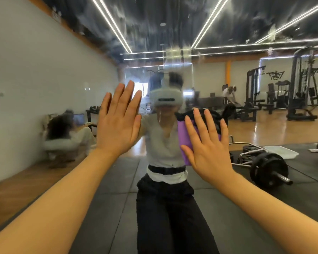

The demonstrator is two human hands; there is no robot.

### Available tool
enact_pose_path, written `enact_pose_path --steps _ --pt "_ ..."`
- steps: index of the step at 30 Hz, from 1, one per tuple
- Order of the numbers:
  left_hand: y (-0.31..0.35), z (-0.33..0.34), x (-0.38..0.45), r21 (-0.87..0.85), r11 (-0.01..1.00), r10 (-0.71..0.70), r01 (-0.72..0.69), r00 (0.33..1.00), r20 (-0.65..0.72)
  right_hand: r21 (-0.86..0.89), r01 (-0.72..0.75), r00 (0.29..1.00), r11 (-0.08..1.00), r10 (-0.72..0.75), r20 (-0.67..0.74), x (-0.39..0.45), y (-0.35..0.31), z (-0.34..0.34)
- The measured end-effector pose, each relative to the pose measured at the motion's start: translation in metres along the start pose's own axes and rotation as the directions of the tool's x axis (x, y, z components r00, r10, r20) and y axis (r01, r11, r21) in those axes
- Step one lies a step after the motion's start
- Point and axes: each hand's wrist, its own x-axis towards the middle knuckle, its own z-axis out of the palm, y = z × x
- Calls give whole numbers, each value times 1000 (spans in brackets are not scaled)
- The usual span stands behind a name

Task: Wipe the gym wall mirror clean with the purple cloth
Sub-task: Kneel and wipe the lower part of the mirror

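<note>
The wall mirror [173, 33] fills the whole view, and its upper part is streaked and smeared. My left hand [117, 121] is raised flat with straight, spread fingers at the glass, left of centre, and holds nothing. My right hand [207, 145] is also flat with straight fingers and presses the purple cloth [183, 136] against the mirror right of centre. Only the cloth's left part shows past my palm; the remainder is hidden behind the hand.
Everything else is a reflection in the mirror: a person in a headset facing me, a loaded barbell [268, 169] on black floor mats, weight machines [301, 92] at the right, and a seated person [66, 132] by the white wall at the left.
</note>
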Motion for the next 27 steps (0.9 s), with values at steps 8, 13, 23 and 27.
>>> enact_pose_path --steps 8,13,23,27 --pt "-2 2 -1 11 1000 5 -5 1000 18 26 -163 987 986 163 -5 30 -8 -2" --pt "-2 3 -1 11 1000 3 -3 1000 19 44 -184 982 982 182 46 -20 -20 0" --pt "-3 1 -2 -2 1000 -2 2 999 36 56 -267 964 962 266 21 30 -5 -5" --pt "-2 3 -2 -4 1000 1 -1 999 45 25 -136 988 990 134 76 4 1 -3"
